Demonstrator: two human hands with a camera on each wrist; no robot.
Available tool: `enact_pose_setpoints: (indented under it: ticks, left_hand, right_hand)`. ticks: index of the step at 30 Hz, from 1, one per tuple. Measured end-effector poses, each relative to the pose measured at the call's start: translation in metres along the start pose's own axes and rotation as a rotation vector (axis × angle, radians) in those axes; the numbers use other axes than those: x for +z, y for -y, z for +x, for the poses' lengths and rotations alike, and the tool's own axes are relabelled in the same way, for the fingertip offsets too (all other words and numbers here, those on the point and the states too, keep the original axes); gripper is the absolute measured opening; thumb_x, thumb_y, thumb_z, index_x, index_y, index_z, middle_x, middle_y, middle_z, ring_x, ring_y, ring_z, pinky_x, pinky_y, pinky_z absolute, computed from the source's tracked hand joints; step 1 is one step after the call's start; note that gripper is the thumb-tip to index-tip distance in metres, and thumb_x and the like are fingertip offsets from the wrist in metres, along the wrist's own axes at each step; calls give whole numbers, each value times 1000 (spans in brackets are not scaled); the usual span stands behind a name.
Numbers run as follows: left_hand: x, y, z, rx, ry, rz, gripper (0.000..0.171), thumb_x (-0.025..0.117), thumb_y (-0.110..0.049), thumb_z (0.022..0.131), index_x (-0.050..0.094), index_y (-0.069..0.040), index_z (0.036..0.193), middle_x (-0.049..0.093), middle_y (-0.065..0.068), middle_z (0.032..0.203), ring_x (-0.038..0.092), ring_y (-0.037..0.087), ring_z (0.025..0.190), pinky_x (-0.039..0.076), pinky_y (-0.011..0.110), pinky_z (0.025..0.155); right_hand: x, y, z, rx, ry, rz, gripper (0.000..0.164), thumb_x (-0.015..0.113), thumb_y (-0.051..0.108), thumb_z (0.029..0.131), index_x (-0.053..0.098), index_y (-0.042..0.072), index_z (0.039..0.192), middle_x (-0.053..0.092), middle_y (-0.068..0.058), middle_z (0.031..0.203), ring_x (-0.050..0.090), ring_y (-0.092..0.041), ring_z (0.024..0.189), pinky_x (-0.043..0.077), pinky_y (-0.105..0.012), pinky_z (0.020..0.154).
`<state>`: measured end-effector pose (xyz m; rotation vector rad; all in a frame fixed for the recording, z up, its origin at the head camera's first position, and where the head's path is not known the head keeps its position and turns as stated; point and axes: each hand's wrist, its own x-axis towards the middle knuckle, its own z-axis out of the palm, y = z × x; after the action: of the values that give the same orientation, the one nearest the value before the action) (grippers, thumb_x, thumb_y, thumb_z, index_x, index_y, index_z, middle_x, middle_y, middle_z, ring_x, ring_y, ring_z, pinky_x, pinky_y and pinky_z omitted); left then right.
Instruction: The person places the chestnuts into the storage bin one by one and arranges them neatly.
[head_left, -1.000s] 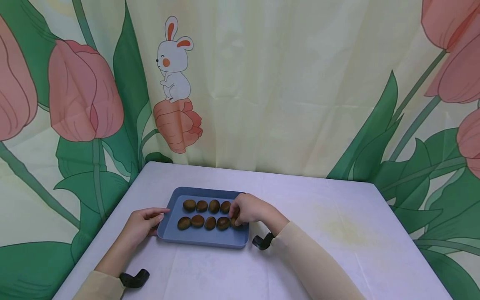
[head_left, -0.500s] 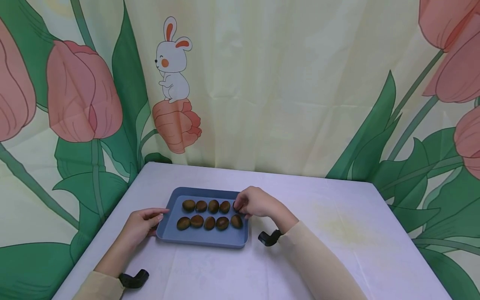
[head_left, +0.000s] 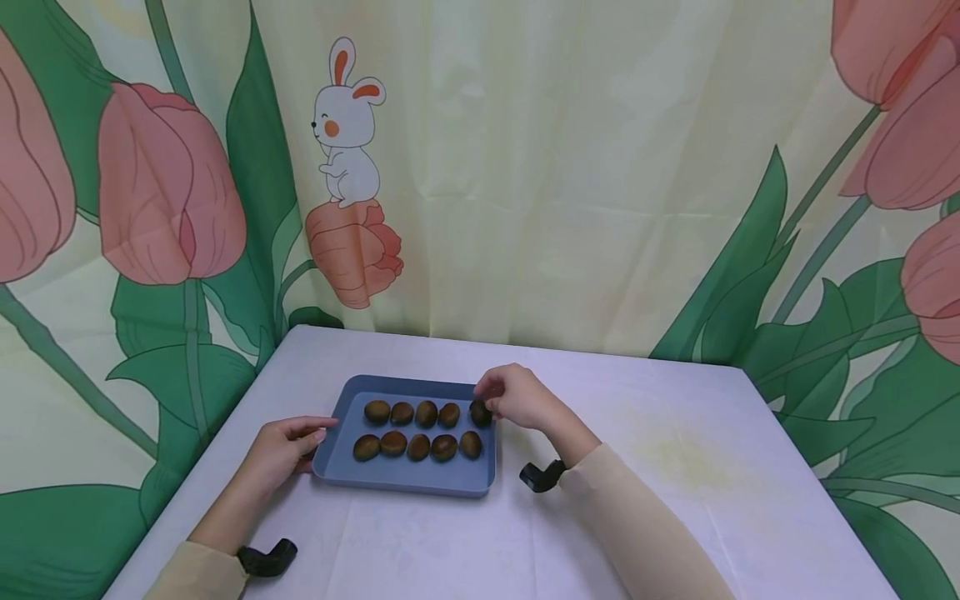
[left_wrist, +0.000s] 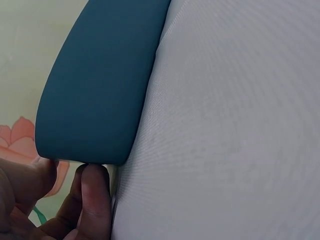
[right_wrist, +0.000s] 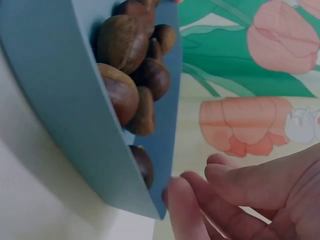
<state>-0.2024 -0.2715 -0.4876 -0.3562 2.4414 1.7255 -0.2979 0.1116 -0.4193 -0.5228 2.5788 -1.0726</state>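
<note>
Several brown chestnuts [head_left: 418,447] lie in two rows in a blue tray [head_left: 405,482]. My left hand [head_left: 279,450] is at the tray's left end, its fingertips touching the end wall; the left wrist view shows the fingers [left_wrist: 95,192] against the outside of it. My right hand [head_left: 521,398] hovers over the tray's far right corner, beside the last chestnut of the far row [head_left: 480,413]. In the right wrist view the thumb and fingers stand apart with nothing between them. One fingertip there is close to a mostly hidden chestnut, and contact cannot be told.
The tray rests on a white cloth-covered table [head_left: 637,508]. Behind the table hangs a curtain [head_left: 540,200] printed with tulips and a rabbit. Black curved pieces [head_left: 267,558] sit at both sleeve cuffs.
My right hand has moved from the near row's right end to the far row's right end, released a chestnut there and lifted slightly away. The left hand has stayed put.
</note>
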Motion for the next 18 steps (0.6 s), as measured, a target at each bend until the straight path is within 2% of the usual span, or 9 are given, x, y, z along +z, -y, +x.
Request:
enact_pose_setpoints:
  ticks: [6,13,18]
  left_hand:
    - [0,1,0,5,-1,3,32,63,-11,109,71,-3,139,56,30,155,69,12,93,62,29,69]
    - [0,3,1,-3,-11,7,32,64,-12,108,73,-5,138,55,30,156,70,12,94,62,28,69]
    - [0,4,2,1,-10,10,32,64,-12,108,72,-5,138,55,29,157,70,12,94,62,28,69]
  right_hand:
    - [5,-4,7,13,-31,-20,24,66,-7,97,78,6,111,79,-13,108,71,-22,79,60,-29,64]
    - [6,1,7,38,23,-88,27,61,-4,101,79,5,119,78,-10,112,65,-16,63,58,-29,62]
    - [7,3,6,50,71,-37,30,57,-5,103,79,3,123,79,-13,121,66,-14,61,62,-33,64]
